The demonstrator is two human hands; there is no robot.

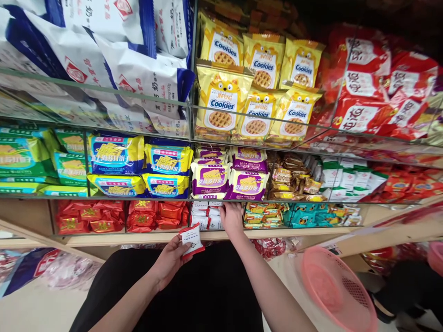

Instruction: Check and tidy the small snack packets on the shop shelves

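Note:
My left hand is closed on a small snack packet, white with red ends and dark print, held in front of the lowest shelf. Just beyond, my right hand reaches into a bottom compartment. Its fingers are curled at the right side of the small white packets there, and its fingertips are partly hidden, so what they grip does not show. Red wrapped packets lie to the left of this compartment, and yellow-orange packets to its right.
Above are purple soda biscuits, blue-yellow biscuit packs and yellow cookie bags behind clear dividers. A pink basket stands on the floor at right. At the far right is part of another person in dark clothing.

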